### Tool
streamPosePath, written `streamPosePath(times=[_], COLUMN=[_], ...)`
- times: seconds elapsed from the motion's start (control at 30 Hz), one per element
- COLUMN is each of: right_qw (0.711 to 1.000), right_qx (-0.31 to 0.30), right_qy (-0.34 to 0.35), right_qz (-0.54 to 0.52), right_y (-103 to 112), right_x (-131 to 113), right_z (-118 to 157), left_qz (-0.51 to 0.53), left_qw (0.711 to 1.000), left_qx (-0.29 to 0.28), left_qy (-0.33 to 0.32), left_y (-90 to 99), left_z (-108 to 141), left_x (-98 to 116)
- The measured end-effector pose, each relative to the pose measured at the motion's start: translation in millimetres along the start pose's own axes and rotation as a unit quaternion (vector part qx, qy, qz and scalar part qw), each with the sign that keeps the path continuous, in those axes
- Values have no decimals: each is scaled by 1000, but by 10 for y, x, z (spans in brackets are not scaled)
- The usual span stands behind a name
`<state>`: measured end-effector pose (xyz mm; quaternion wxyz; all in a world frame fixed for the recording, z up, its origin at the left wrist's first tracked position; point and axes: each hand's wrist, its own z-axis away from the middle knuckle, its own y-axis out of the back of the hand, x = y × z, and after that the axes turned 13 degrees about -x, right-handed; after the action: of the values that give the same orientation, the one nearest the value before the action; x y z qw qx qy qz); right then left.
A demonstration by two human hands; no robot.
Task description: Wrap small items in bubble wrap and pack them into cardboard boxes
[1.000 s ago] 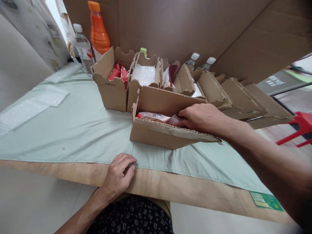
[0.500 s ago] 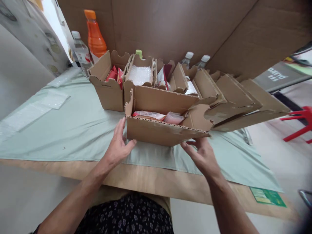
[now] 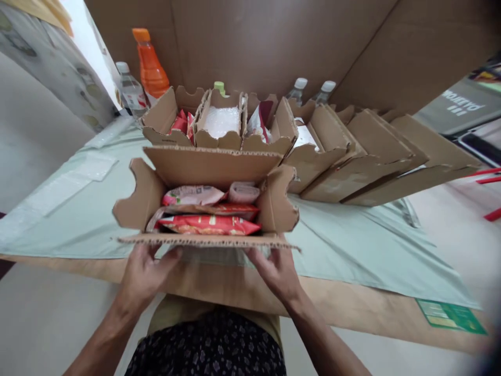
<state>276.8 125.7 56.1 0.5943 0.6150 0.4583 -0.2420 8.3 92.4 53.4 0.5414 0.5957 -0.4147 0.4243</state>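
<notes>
An open cardboard box is tilted toward me near the table's front edge. Inside it lie a red snack packet, a pink and white packet and a rolled clear plastic packet. My left hand grips the box's lower left, and my right hand grips its lower right. Both thumbs are against the near side; the other fingers are partly hidden beneath the box.
Behind stands a row of open cardboard boxes holding packets and bubble wrap. An orange bottle and several clear bottles stand behind them, before a large cardboard panel. Bubble wrap sheets lie on the green cloth.
The box has moved left and nearer to me and has tilted, so its packets show more. Both hands have closed on its lower sides.
</notes>
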Motion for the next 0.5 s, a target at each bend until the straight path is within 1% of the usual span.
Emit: streamPosePath(times=[0.03, 0.07, 0.13, 0.2, 0.27, 0.3, 0.37, 0.43, 0.5], right_qw=[1000, 1000, 998, 993, 991, 991, 993, 996, 999], right_qx=[6, 21, 67, 104, 109, 104, 89, 67, 34], right_qy=[5, 5, -18, -50, -74, -78, -72, -53, -30], right_qz=[-13, -19, -7, 21, 31, 29, 16, -6, -28], right_y=[39, 98, 239, 340, 335, 285, 117, -82, -248], right_x=[-55, -87, -68, 28, 132, 168, 191, 158, 97], right_z=[-118, -194, -188, -4, 242, 348, 471, 472, 398], left_qz=[13, 22, 25, 19, 19, 23, 25, 20, 5], left_qw=[1000, 999, 996, 995, 994, 995, 997, 999, 1000], left_qx=[13, 5, -23, -62, -85, -87, -73, -39, -3], left_qy=[-25, -46, -77, -81, -64, -52, -25, -10, -2], left_y=[-37, -105, -295, -474, -559, -551, -439, -248, -56], left_z=[-105, -203, -331, -348, -289, -252, -192, -157, -125], left_x=[67, 133, 231, 253, 201, 160, 83, 46, 48])
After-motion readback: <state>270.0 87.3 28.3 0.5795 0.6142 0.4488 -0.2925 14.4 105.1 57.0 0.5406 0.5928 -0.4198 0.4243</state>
